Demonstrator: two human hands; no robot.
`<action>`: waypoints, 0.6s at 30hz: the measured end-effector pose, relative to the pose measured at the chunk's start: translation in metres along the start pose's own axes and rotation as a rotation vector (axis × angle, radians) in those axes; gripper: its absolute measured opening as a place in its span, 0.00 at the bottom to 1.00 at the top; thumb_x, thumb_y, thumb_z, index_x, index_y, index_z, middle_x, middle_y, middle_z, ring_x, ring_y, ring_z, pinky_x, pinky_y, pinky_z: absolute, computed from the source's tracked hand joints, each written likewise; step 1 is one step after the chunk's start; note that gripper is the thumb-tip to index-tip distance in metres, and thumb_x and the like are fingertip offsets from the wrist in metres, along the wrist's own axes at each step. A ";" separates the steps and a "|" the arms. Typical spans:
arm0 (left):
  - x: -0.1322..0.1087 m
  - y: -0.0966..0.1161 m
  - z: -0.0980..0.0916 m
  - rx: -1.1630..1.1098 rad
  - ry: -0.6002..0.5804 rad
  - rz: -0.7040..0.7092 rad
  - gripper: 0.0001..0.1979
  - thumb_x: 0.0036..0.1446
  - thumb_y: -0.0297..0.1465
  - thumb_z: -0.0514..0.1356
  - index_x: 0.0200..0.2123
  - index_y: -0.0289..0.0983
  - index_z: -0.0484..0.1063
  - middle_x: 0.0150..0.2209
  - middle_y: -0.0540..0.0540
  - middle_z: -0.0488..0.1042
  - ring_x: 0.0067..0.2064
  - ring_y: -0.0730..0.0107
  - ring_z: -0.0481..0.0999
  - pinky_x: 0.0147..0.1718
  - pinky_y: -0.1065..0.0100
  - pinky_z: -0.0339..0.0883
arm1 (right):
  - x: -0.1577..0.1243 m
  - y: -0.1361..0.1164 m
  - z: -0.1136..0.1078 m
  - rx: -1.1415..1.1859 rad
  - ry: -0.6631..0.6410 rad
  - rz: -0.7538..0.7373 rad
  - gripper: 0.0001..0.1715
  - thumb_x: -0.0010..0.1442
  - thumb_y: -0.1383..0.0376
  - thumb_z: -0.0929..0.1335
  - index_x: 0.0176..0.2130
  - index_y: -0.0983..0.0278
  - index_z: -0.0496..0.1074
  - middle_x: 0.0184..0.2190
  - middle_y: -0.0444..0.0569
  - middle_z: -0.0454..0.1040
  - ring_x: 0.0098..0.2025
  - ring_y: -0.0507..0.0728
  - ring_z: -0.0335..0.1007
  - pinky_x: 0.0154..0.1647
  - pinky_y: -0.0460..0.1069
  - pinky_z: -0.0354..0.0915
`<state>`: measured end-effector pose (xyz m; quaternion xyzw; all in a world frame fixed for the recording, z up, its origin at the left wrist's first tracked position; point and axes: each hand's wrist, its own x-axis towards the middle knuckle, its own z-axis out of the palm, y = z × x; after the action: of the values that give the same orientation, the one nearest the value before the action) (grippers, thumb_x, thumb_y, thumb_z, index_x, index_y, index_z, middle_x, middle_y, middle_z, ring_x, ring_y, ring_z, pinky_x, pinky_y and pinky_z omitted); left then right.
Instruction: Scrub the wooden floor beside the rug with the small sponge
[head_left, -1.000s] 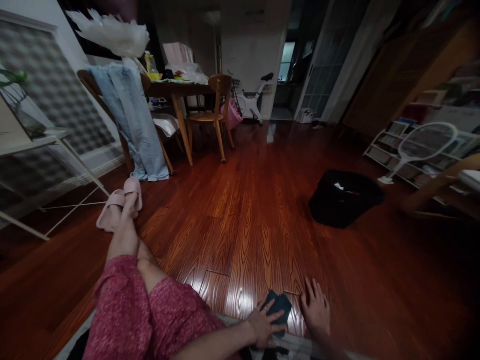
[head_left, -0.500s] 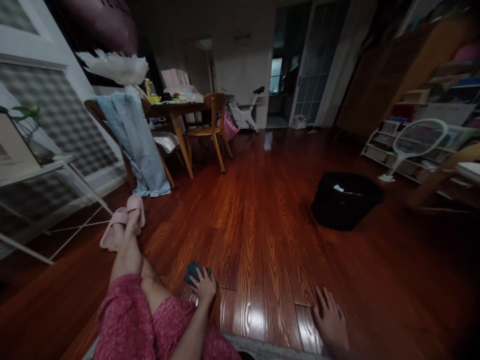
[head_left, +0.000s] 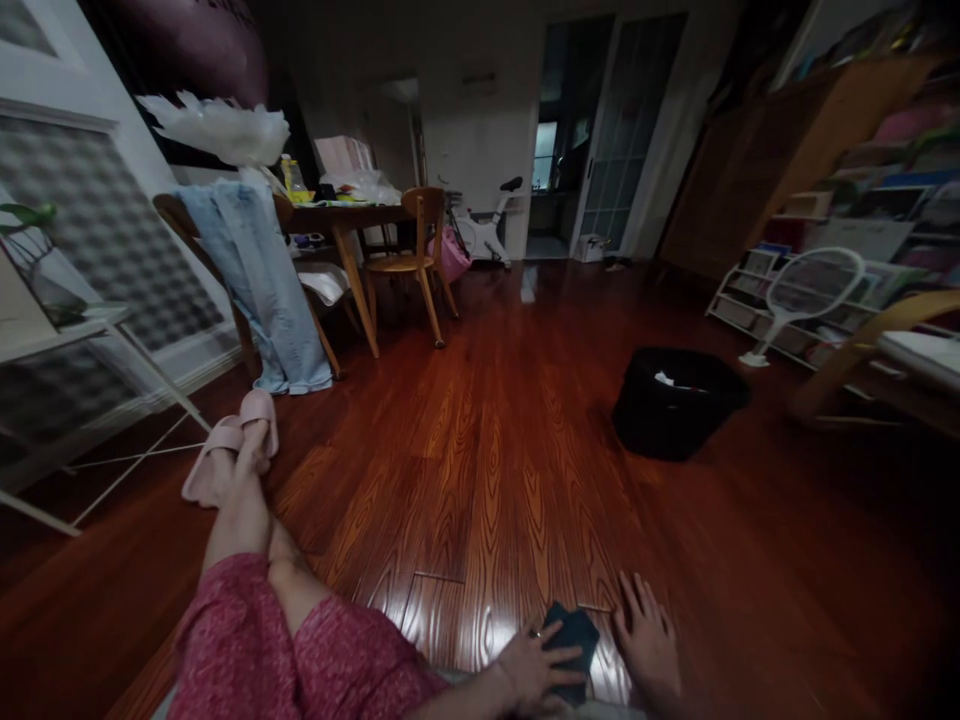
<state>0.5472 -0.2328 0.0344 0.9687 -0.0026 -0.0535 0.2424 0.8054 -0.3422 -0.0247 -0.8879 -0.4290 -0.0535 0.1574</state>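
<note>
My left hand (head_left: pixel 531 664) lies flat with its fingers spread over a dark green-blue cloth (head_left: pixel 574 628), pressing it against the shiny wooden floor (head_left: pixel 487 480). A ring shows on one of its fingers. To the right of the cloth, my right hand (head_left: pixel 646 635) rests palm down on the boards, fingers stretched out and apart, holding nothing. A small gap separates this hand from the cloth. My crossed legs in pink-red fabric (head_left: pixel 300 660) extend to the left, with pink slippers (head_left: pixel 259 415) on the feet.
A black bin (head_left: pixel 675 425) stands ahead on the right. Jeans (head_left: pixel 259 290) hang over a chair by the table, and another wooden chair (head_left: pixel 401 264) stands beside it. A white racket (head_left: pixel 814 285) leans near shelves at right. A white-legged stand (head_left: pixel 135 465) is at left.
My left hand has slid the cloth across the floor to the right, close to my right hand. The right hand stays on the floor. The view has shifted slightly.
</note>
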 end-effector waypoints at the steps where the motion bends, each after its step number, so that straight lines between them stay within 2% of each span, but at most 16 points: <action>1: -0.004 -0.008 -0.010 -0.012 0.020 -0.043 0.28 0.68 0.49 0.47 0.67 0.48 0.59 0.71 0.53 0.54 0.73 0.50 0.40 0.67 0.39 0.40 | 0.000 -0.001 -0.001 -0.002 -0.003 0.001 0.39 0.63 0.55 0.51 0.68 0.63 0.58 0.69 0.54 0.56 0.72 0.61 0.46 0.67 0.61 0.50; 2: -0.011 -0.018 -0.024 -0.032 0.050 -0.129 0.29 0.67 0.49 0.48 0.68 0.49 0.58 0.71 0.52 0.53 0.73 0.49 0.40 0.67 0.39 0.41 | 0.000 -0.001 -0.002 -0.004 -0.009 0.004 0.39 0.63 0.55 0.51 0.68 0.63 0.58 0.69 0.54 0.57 0.72 0.61 0.46 0.67 0.61 0.50; 4: -0.031 -0.041 -0.056 -0.063 0.122 -0.401 0.30 0.66 0.47 0.50 0.69 0.50 0.55 0.72 0.51 0.50 0.73 0.49 0.40 0.67 0.39 0.42 | 0.000 -0.003 -0.005 -0.008 -0.021 0.012 0.39 0.63 0.55 0.52 0.68 0.63 0.58 0.69 0.54 0.57 0.72 0.61 0.45 0.67 0.62 0.50; 6: -0.060 -0.064 -0.086 -0.026 0.160 -0.801 0.28 0.68 0.41 0.48 0.70 0.48 0.54 0.72 0.52 0.46 0.73 0.48 0.38 0.68 0.41 0.36 | 0.001 -0.004 -0.007 -0.006 -0.028 0.015 0.39 0.63 0.55 0.52 0.68 0.64 0.58 0.69 0.54 0.56 0.72 0.61 0.44 0.67 0.61 0.50; 8: -0.093 -0.083 -0.108 0.017 0.237 -1.290 0.28 0.69 0.37 0.46 0.70 0.50 0.52 0.73 0.58 0.43 0.73 0.55 0.38 0.69 0.51 0.38 | 0.001 -0.005 -0.008 -0.002 -0.031 0.018 0.39 0.64 0.55 0.51 0.68 0.65 0.59 0.70 0.54 0.56 0.72 0.60 0.44 0.67 0.60 0.50; 10: -0.126 -0.096 -0.119 0.024 0.266 -1.540 0.29 0.70 0.34 0.39 0.72 0.39 0.47 0.74 0.46 0.40 0.72 0.43 0.41 0.67 0.43 0.43 | 0.001 -0.004 -0.007 -0.003 -0.037 0.022 0.39 0.64 0.55 0.51 0.68 0.64 0.58 0.70 0.54 0.56 0.72 0.60 0.45 0.68 0.60 0.49; 12: -0.151 -0.104 -0.120 0.013 0.275 -1.686 0.29 0.70 0.34 0.37 0.72 0.35 0.46 0.73 0.40 0.42 0.71 0.37 0.45 0.64 0.40 0.47 | 0.000 -0.003 -0.005 -0.010 -0.050 0.026 0.38 0.64 0.55 0.51 0.69 0.63 0.57 0.69 0.53 0.56 0.72 0.61 0.45 0.68 0.61 0.48; 14: -0.162 -0.108 -0.118 0.002 0.276 -1.743 0.29 0.70 0.36 0.38 0.72 0.35 0.47 0.73 0.39 0.44 0.70 0.36 0.47 0.64 0.39 0.48 | 0.001 -0.001 -0.003 -0.016 -0.061 0.024 0.38 0.64 0.55 0.52 0.69 0.62 0.55 0.70 0.53 0.56 0.72 0.61 0.45 0.68 0.62 0.48; 16: -0.156 -0.111 -0.114 0.001 0.274 -1.732 0.31 0.70 0.39 0.39 0.72 0.35 0.48 0.73 0.38 0.43 0.70 0.35 0.47 0.64 0.39 0.47 | 0.001 0.000 -0.002 -0.018 -0.061 0.024 0.39 0.64 0.54 0.52 0.70 0.62 0.55 0.70 0.53 0.56 0.72 0.61 0.44 0.68 0.62 0.48; 18: -0.137 -0.110 -0.110 0.003 0.271 -1.682 0.33 0.69 0.43 0.41 0.72 0.35 0.47 0.73 0.37 0.42 0.70 0.33 0.45 0.65 0.38 0.45 | 0.001 -0.001 -0.003 -0.019 -0.055 0.025 0.39 0.64 0.54 0.52 0.69 0.62 0.55 0.70 0.53 0.56 0.72 0.61 0.45 0.68 0.62 0.48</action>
<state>0.4205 -0.0795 0.0930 0.6467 0.7468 -0.0994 0.1189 0.8054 -0.3418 -0.0213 -0.8957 -0.4217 -0.0313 0.1378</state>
